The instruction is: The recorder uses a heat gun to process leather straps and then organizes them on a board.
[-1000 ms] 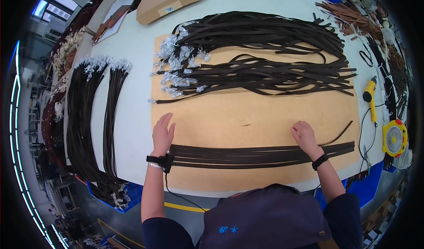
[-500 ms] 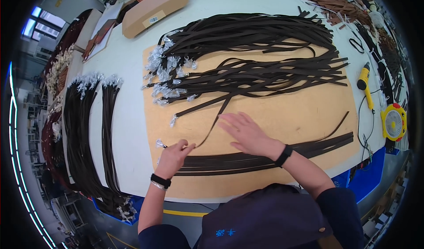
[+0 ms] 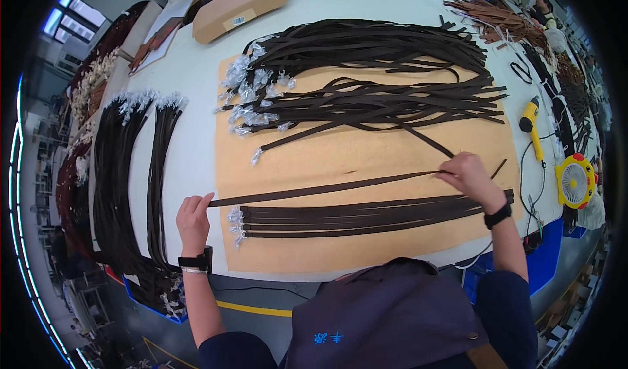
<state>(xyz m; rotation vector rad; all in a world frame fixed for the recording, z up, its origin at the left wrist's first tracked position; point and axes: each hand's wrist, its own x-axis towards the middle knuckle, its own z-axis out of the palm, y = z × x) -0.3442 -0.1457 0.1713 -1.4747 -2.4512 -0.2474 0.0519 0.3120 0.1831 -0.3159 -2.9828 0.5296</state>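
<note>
A long dark brown strap (image 3: 327, 189) is stretched across the tan board (image 3: 366, 156) between my two hands. My left hand (image 3: 193, 222) pinches its left end, just past the board's left edge. My right hand (image 3: 468, 176) is closed on the strap near the board's right side; from there a dark length runs up and left into the loose strap pile (image 3: 405, 101). Just below the stretched strap, several similar straps lie side by side in a flat row (image 3: 373, 215), with clear plastic-wrapped ends (image 3: 236, 225) at the left.
A larger strap heap (image 3: 366, 45) lies at the back of the board. Strap bundles (image 3: 118, 179) hang over the table's left edge. A cardboard box (image 3: 242, 12) stands at the back left. On the right are a yellow hand tool (image 3: 531, 123) with a cord and a yellow fan (image 3: 577, 180).
My left hand has moved left with the strap's end. My right hand, open before, has moved right and closed on the strap, which is now drawn out nearly straight.
</note>
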